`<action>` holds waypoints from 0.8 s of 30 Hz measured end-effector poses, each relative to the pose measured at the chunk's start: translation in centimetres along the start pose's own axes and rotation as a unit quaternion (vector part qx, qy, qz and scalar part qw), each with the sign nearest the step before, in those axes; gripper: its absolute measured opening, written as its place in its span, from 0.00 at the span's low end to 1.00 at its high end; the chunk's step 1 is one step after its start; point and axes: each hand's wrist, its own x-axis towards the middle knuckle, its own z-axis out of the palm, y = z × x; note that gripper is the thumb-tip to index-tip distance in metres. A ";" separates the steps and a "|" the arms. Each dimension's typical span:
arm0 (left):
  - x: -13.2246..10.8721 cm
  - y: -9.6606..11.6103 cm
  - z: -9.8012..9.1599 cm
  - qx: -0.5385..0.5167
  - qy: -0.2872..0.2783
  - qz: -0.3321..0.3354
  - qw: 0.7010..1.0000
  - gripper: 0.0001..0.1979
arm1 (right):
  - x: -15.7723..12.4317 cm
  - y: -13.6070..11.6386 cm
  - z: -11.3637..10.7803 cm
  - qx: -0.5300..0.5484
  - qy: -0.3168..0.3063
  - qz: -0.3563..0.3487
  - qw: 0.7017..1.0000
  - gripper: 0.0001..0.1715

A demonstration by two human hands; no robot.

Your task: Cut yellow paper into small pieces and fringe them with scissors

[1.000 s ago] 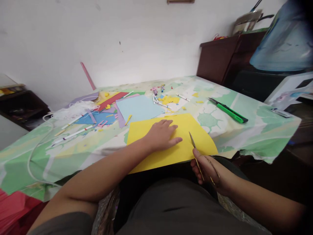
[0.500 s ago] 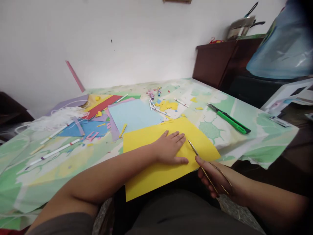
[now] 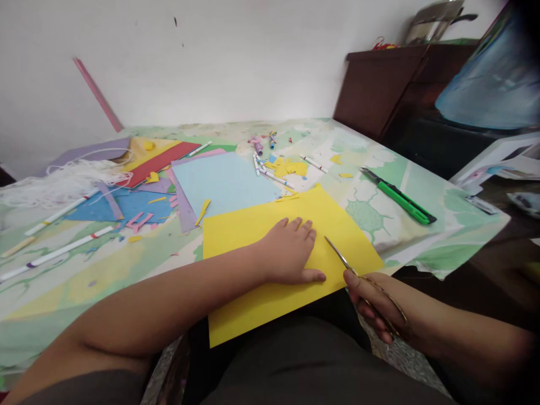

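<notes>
A yellow sheet of paper (image 3: 253, 236) lies at the front edge of the table, its near part reaching over the edge. My left hand (image 3: 291, 251) rests flat on it, fingers spread, holding nothing. At the sheet's right front side, my right hand (image 3: 373, 304) grips a pair of scissors (image 3: 340, 253) by the handles. The blades look closed and point up and left over the yellow paper, a short way from my left hand. Behind the yellow sheet lies a light blue sheet (image 3: 223, 183), partly under it.
A green utility knife (image 3: 403, 202) lies at the right. Yellow scraps (image 3: 287, 167) and several markers (image 3: 314, 163) sit behind the yellow sheet. White cord (image 3: 63, 183), a red sheet (image 3: 162, 163) and a blue sheet (image 3: 139, 205) are at the left. A dark cabinet (image 3: 379, 90) stands back right.
The view has shifted, with the table's items sitting higher in it. The scissors' handles look closer together. My left hand stays flat on the yellow sheet.
</notes>
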 end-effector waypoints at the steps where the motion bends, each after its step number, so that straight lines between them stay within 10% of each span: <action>1: -0.1 0.0 0.0 -0.002 -0.001 -0.006 1.000 0.45 | 0.0 -0.1 -0.1 -0.004 -0.002 0.004 1.000 0.27; 24: 0.6 -2.0 1.0 -0.051 0.000 -0.026 0.998 0.48 | -0.4 -3.2 -0.7 0.034 0.021 0.119 0.992 0.37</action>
